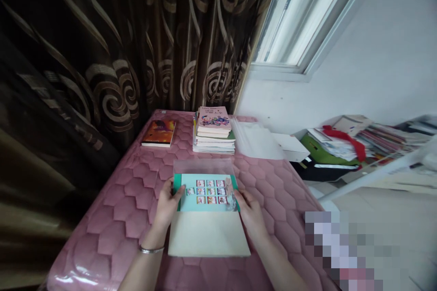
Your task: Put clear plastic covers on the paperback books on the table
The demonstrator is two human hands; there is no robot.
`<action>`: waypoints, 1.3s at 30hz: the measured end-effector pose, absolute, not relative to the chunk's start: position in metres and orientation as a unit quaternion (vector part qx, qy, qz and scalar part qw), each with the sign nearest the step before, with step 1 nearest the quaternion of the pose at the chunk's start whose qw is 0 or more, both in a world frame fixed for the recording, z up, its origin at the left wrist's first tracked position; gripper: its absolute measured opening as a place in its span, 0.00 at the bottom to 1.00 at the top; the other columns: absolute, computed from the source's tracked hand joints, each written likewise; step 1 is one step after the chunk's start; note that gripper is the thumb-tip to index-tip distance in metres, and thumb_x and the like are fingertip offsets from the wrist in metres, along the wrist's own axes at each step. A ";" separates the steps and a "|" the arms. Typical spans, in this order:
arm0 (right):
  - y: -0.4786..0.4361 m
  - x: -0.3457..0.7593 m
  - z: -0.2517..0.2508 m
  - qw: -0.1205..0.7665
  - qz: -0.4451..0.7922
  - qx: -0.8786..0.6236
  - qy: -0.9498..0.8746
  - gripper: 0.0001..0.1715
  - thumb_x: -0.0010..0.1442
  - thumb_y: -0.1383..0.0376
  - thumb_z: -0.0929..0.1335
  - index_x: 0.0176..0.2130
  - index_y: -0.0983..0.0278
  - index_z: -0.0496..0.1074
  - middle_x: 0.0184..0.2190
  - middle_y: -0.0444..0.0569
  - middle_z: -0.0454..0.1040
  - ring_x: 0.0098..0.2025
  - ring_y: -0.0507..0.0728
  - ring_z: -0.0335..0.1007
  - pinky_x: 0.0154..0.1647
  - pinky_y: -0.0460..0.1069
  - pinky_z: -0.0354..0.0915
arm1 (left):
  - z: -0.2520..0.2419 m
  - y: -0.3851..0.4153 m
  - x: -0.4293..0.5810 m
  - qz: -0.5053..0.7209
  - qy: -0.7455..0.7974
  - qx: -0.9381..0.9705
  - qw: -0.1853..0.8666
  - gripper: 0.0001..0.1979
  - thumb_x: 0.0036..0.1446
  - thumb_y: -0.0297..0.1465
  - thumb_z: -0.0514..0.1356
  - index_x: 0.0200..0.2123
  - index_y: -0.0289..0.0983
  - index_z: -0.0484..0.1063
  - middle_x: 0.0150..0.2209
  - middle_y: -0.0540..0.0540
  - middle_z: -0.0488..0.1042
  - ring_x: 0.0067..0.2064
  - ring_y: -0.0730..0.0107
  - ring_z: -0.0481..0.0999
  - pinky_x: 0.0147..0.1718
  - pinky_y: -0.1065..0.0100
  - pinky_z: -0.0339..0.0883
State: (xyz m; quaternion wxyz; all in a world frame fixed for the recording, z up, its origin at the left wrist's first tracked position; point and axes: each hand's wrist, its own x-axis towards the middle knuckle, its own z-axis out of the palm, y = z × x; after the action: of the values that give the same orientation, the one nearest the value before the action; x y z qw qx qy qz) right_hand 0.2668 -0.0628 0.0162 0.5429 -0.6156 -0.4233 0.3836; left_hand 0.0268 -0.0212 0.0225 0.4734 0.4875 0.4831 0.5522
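A book with a teal cover, printed with rows of small pictures, is held in front of me above the pink padded surface. My left hand grips its left edge, thumb on top. On the opposite edge my right hand holds it the same way. Clear plastic film sticks out past the book's far edge. Nearest me lies a plain cream panel, touching or continuing from the teal cover; I cannot tell whether it is part of the same book. The fingers underneath are hidden.
Behind the book stands a stack of books. An orange-covered book lies at the far left, and clear plastic sleeves lie right of the stack. A white box and piled papers are further right. Patterned curtains hang behind.
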 end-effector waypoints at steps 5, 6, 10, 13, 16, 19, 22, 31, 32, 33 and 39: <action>-0.063 0.271 0.013 0.527 0.349 -0.629 -0.453 0.26 0.51 0.43 0.66 0.28 0.64 0.72 0.26 0.49 0.75 0.29 0.58 0.69 0.29 0.48 0.63 | 0.015 -0.017 0.026 0.561 0.485 0.492 0.456 0.18 0.48 0.39 0.63 0.40 0.36 0.68 0.36 0.45 0.76 0.37 0.65 0.74 0.36 0.68 0.67; -0.061 0.271 0.012 0.522 0.337 -0.635 -0.459 0.27 0.51 0.42 0.65 0.27 0.64 0.71 0.25 0.49 0.74 0.28 0.58 0.68 0.28 0.48 0.63 | 0.014 -0.016 0.027 0.561 0.487 0.495 0.451 0.18 0.48 0.39 0.63 0.40 0.36 0.68 0.36 0.45 0.76 0.37 0.66 0.74 0.36 0.68 0.67; -0.057 0.267 0.009 0.510 0.286 -0.655 -0.479 0.30 0.54 0.41 0.62 0.26 0.64 0.69 0.22 0.48 0.73 0.26 0.57 0.66 0.26 0.48 0.61 | 0.015 -0.013 0.028 0.561 0.501 0.500 0.429 0.18 0.47 0.41 0.63 0.39 0.36 0.69 0.34 0.46 0.76 0.36 0.67 0.74 0.36 0.68 0.67; -0.056 0.265 0.008 0.518 0.259 -0.658 -0.481 0.30 0.54 0.41 0.61 0.26 0.64 0.69 0.22 0.49 0.73 0.26 0.57 0.66 0.26 0.47 0.61 | 0.019 -0.015 0.027 0.561 0.511 0.501 0.416 0.19 0.47 0.42 0.63 0.38 0.36 0.69 0.34 0.46 0.75 0.35 0.67 0.74 0.36 0.68 0.66; -0.056 0.265 0.006 0.527 0.263 -0.655 -0.473 0.29 0.54 0.41 0.62 0.27 0.64 0.69 0.23 0.49 0.73 0.25 0.56 0.66 0.26 0.48 0.61 | 0.022 -0.020 0.025 0.544 0.503 0.517 0.428 0.18 0.50 0.40 0.61 0.42 0.36 0.68 0.37 0.46 0.75 0.37 0.67 0.73 0.36 0.69 0.66; -0.057 0.267 0.006 0.535 0.281 -0.652 -0.459 0.29 0.52 0.41 0.64 0.27 0.64 0.70 0.22 0.48 0.73 0.25 0.56 0.66 0.25 0.47 0.62 | 0.022 -0.023 0.023 0.536 0.488 0.528 0.443 0.18 0.50 0.37 0.61 0.44 0.37 0.66 0.39 0.46 0.74 0.39 0.67 0.73 0.36 0.70 0.66; -0.059 0.268 0.008 0.546 0.328 -0.628 -0.446 0.28 0.52 0.42 0.65 0.28 0.65 0.71 0.23 0.49 0.73 0.25 0.56 0.67 0.25 0.47 0.63 | 0.018 -0.021 0.024 0.546 0.485 0.525 0.437 0.17 0.49 0.35 0.61 0.43 0.37 0.66 0.37 0.46 0.74 0.39 0.66 0.73 0.37 0.69 0.66; -0.060 0.268 0.001 0.531 0.294 -0.644 -0.467 0.27 0.55 0.44 0.63 0.29 0.65 0.71 0.25 0.49 0.74 0.27 0.57 0.67 0.28 0.47 0.62 | 0.012 -0.017 0.026 0.550 0.501 0.529 0.409 0.16 0.49 0.35 0.61 0.42 0.37 0.66 0.35 0.47 0.73 0.37 0.67 0.72 0.36 0.69 0.65; -0.060 0.267 0.000 0.530 0.288 -0.647 -0.468 0.26 0.55 0.44 0.63 0.29 0.64 0.71 0.25 0.49 0.74 0.28 0.57 0.67 0.28 0.47 0.62 | 0.011 -0.017 0.026 0.551 0.502 0.530 0.405 0.16 0.49 0.35 0.61 0.42 0.37 0.66 0.35 0.47 0.73 0.37 0.67 0.72 0.37 0.68 0.65; -0.060 0.266 0.000 0.530 0.281 -0.648 -0.468 0.26 0.56 0.44 0.63 0.29 0.64 0.70 0.25 0.49 0.73 0.28 0.57 0.67 0.28 0.47 0.62 | 0.011 -0.017 0.026 0.552 0.503 0.530 0.400 0.16 0.49 0.35 0.61 0.41 0.37 0.66 0.35 0.47 0.73 0.37 0.67 0.73 0.37 0.68 0.65; -0.062 0.265 0.004 0.542 0.313 -0.629 -0.461 0.27 0.55 0.44 0.64 0.30 0.65 0.71 0.25 0.48 0.73 0.28 0.56 0.66 0.27 0.47 0.61 | 0.009 -0.015 0.028 0.562 0.501 0.532 0.387 0.17 0.49 0.36 0.62 0.41 0.37 0.66 0.36 0.46 0.73 0.39 0.66 0.72 0.39 0.67 0.65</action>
State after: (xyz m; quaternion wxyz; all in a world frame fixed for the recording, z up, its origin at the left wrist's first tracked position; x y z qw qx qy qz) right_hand 0.2651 -0.0619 0.0037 0.5420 -0.6289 -0.4615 0.3128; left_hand 0.0277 -0.0150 0.0089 0.3872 0.5322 0.5008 0.5622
